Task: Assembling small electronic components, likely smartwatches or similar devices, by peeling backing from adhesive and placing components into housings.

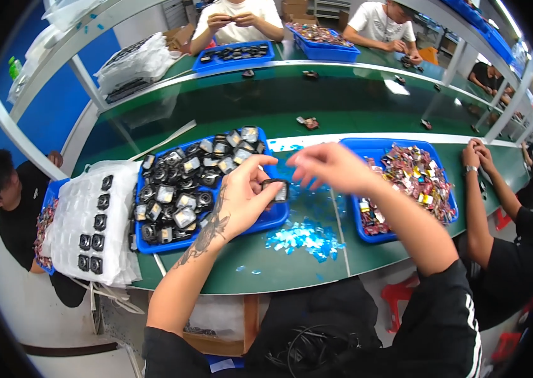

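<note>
My left hand (pixel 247 195) is closed around a small black camera-like unit (pixel 281 191) with a pale face, above the right edge of a blue tray (pixel 216 240). That tray is heaped with similar black units (pixel 178 189), some showing round lens-like parts, others pale squares. My right hand (pixel 332 167) hangs over the bench to the right of the held unit, apart from it. Its fingers point left and are smeared by motion, so what they hold, if anything, is unclear. Below the hands lies a pile of small blue film pieces (pixel 307 240).
At right, another blue tray (pixel 375 238) holds reddish, wired small parts (pixel 414 183). A white moulded sheet (pixel 68 233) with several black units lies at left. Beyond runs a green conveyor (pixel 216 104) with scattered parts. Co-workers sit across and at both sides; metal posts frame the bench.
</note>
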The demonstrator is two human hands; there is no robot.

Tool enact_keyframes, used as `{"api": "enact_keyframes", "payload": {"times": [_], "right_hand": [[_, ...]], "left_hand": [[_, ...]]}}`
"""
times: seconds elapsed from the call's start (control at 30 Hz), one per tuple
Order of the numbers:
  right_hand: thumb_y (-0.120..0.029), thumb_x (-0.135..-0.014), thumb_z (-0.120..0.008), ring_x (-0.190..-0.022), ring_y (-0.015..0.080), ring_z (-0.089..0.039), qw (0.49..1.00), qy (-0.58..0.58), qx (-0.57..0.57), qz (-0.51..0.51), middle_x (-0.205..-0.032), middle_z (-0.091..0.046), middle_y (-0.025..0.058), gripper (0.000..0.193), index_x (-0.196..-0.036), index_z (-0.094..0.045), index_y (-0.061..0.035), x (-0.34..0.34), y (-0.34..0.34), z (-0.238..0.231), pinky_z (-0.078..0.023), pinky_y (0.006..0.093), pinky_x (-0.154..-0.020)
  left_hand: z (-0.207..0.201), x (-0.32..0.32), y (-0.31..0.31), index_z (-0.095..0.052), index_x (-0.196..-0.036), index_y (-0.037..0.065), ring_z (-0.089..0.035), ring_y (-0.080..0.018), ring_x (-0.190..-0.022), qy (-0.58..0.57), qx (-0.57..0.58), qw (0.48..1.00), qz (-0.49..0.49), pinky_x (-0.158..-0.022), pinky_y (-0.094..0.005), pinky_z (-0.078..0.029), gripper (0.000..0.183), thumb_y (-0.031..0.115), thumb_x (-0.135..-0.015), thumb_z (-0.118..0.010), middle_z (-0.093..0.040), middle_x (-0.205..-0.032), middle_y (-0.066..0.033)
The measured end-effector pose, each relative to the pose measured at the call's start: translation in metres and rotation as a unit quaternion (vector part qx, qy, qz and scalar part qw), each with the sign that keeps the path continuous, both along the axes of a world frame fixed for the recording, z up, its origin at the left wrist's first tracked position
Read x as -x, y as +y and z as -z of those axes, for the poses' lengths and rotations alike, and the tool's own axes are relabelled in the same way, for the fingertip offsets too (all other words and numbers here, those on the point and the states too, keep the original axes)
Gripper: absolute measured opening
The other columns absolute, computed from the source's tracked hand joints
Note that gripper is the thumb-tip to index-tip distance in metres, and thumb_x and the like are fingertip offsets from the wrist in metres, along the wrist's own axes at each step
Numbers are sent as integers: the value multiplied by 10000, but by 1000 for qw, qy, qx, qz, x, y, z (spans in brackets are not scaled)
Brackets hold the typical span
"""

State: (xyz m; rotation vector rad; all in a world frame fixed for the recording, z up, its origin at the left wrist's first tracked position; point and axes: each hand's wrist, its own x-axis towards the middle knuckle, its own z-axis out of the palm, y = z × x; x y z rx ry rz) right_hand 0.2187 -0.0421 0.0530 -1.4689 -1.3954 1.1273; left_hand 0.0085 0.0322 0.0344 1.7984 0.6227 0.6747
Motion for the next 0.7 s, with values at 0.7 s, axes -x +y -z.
{"api": "enact_keyframes", "payload": {"times": [0.7], "right_hand": [[-80,-777,-722,-806,230,-684,917,-373,-41,135,-830,-686,130,151,-869,-657,20,-86,-54,28,-530,333,-730]], "left_hand": [[35,-27,-14,-515,-1136,18,-692,-224,-827,-172,358,917,34,-737,-304,-586,209,151,-976,-530,-655,-1040,-187]]}}
